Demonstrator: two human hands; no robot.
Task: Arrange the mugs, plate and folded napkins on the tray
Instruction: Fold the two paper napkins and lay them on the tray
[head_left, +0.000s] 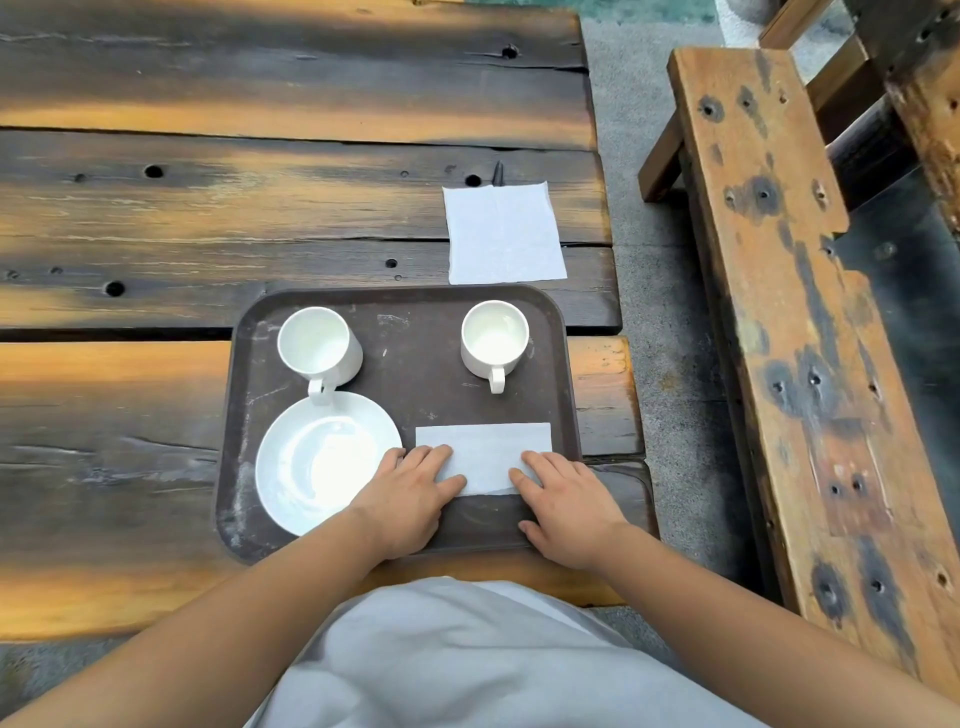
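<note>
A weathered plank table, scorched dark in bands and pierced by old bolt holes, is seen from above. A wooden bench stands to its right, across a strip of grey paving. The brown tray, taken here as the landmark, lies at the near right part of the table, its right rim close to the table edge.

On the tray, the white plate occupies the near left corner. The left mug stands in the far left corner, upright, its handle turned toward the viewer and reaching over the plate's far rim. The right mug stands in the far right corner, upright, apart from all other items, its handle likewise turned toward the viewer. Both mugs appear empty.

A folded napkin lies flat in the near right part of the tray, just beside the plate. An unfolded napkin lies on the table just beyond the tray's far right edge.

The left hand is laid flat, fingers extended and close together, pressing on the folded napkin's near left corner. The right hand is laid likewise on its near right corner. Neither hand grips anything.
</note>
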